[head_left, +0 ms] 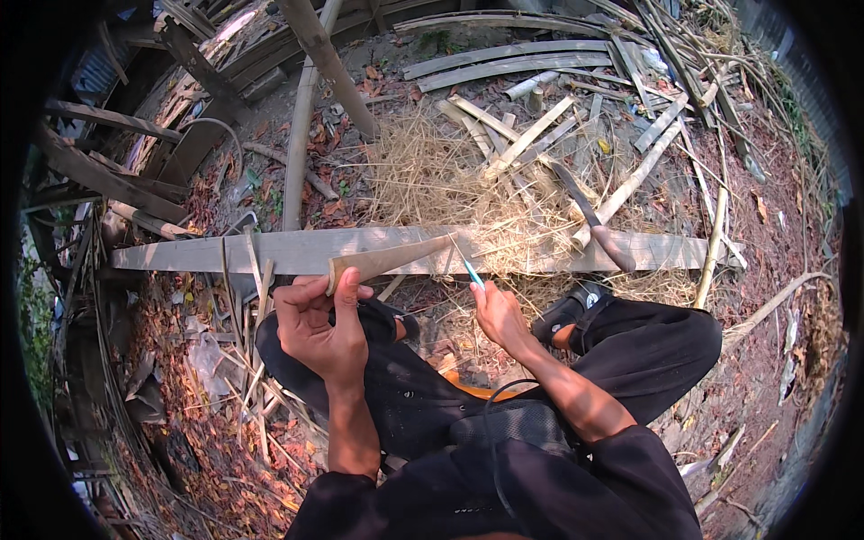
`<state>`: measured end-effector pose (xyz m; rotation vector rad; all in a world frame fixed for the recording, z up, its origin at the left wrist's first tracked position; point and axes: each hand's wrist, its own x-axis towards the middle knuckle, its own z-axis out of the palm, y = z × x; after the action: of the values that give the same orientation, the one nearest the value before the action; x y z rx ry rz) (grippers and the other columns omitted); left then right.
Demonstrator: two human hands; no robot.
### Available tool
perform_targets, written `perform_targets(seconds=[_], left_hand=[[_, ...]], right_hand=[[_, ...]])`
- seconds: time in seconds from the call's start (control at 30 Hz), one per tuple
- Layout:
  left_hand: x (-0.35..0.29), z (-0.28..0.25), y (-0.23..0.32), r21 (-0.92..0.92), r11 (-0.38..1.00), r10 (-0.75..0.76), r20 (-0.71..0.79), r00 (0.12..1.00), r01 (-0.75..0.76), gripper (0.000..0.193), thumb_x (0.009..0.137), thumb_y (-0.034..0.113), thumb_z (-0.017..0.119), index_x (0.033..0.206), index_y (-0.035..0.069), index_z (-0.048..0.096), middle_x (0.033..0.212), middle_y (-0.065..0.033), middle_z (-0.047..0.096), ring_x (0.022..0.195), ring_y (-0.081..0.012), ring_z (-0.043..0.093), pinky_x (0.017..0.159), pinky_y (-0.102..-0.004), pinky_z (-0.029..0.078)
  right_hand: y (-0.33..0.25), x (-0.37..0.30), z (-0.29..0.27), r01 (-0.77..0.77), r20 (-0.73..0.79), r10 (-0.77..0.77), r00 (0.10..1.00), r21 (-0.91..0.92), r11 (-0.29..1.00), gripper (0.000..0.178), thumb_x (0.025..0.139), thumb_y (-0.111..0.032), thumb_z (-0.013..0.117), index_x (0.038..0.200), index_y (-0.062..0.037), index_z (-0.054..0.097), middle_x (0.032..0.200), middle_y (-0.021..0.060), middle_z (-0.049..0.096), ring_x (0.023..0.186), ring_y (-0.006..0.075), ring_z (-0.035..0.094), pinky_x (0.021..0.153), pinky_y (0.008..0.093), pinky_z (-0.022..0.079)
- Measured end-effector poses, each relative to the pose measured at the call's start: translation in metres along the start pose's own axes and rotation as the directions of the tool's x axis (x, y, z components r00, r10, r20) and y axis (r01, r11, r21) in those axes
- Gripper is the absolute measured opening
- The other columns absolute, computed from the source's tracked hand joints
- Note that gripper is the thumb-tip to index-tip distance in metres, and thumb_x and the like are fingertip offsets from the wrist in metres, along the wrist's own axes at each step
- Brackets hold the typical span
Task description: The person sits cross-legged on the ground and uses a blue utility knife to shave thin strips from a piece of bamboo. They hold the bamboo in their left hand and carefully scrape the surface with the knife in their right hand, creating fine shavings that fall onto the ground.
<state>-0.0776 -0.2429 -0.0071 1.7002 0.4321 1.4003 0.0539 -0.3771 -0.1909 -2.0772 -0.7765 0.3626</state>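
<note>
Tan bamboo [391, 258] pinched by your half-curled left hand [324, 319]; your right hand [500, 315] curled tightly round teal tool [473, 274], tip beside bamboo's narrow end, near plank [198, 255].

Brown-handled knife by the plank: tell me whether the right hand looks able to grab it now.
Probably yes, once emptied: the right hand holds a slim light-blue tool. The knife's handle lies to its right over the plank, with nothing seen covering it.
</note>
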Motion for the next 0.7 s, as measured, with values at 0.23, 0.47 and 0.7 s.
perform_targets(seconds=[0.23, 0.47, 0.7], left_hand=[[-0.006, 0.004, 0.003, -0.034, 0.997, -0.073, 0.017, 0.997, 0.074, 0.021, 0.089, -0.008, 0.065, 0.103, -0.004, 0.051, 0.088, -0.0126, 0.063, 0.070, -0.0165, 0.068, 0.064, -0.0254, 0.057], [-0.003, -0.002, -0.005, 0.060, 0.997, -0.053, -0.013, 0.999, 0.053, 0.018, 0.090, -0.007, 0.065, 0.103, -0.005, 0.053, 0.086, -0.0128, 0.066, 0.071, -0.0168, 0.068, 0.066, -0.0254, 0.057], [-0.010, 0.000, -0.004, -0.037, 0.999, -0.005, 0.065, 0.998, 0.008, 0.018, 0.087, -0.011, 0.067, 0.100, -0.006, 0.056, 0.089, -0.0135, 0.063, 0.071, -0.0170, 0.068, 0.065, -0.0240, 0.054]], right_hand=[[-0.039, 0.001, -0.012, 0.093, 0.030, -0.096, 0.995, 0.089, 0.992, 0.034, 0.101, -0.030, 0.050, 0.094, 0.0023, 0.057, 0.060, 0.0263, 0.058, 0.059, 0.0466, 0.060, 0.053, 0.0518, 0.047], [-0.103, -0.022, -0.033, 0.126, 0.120, -0.145, 0.982, 0.154, 0.980, 0.038, 0.102, -0.034, 0.048, 0.099, 0.0023, 0.058, 0.061, 0.0276, 0.058, 0.062, 0.0493, 0.060, 0.055, 0.0541, 0.048], [-0.079, -0.014, -0.035, 0.009, 0.137, -0.018, 0.990, 0.070, 0.997, 0.038, 0.103, -0.034, 0.045, 0.095, 0.0013, 0.056, 0.061, 0.0289, 0.057, 0.064, 0.0500, 0.060, 0.056, 0.0540, 0.046]])
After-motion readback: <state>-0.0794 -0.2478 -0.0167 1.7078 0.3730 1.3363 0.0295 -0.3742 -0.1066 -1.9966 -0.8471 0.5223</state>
